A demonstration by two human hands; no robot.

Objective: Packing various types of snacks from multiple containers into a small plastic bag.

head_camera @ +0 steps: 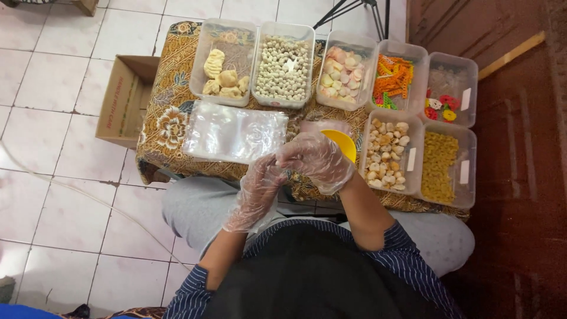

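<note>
Both my hands wear loose clear plastic gloves. My left hand (257, 192) and my right hand (316, 159) meet above my lap at the near edge of a small table covered in a brown patterned cloth (162, 121). The right hand's fingers pinch at the left hand's glove near the fingertips. Neither hand holds any food. Just behind the right hand sits a yellow bowl (344, 143), partly hidden. A stack of clear plastic bags (233, 133) lies on the cloth to the left of my hands.
Several clear tubs line the table: pale dumplings (223, 77), round beige balls (283, 68), pink and white pieces (342, 71), orange sticks (393, 80), red rings (446, 106), beige chunks (387, 153), yellow curls (440, 165). An open cardboard box (124, 100) stands on the tiled floor at left.
</note>
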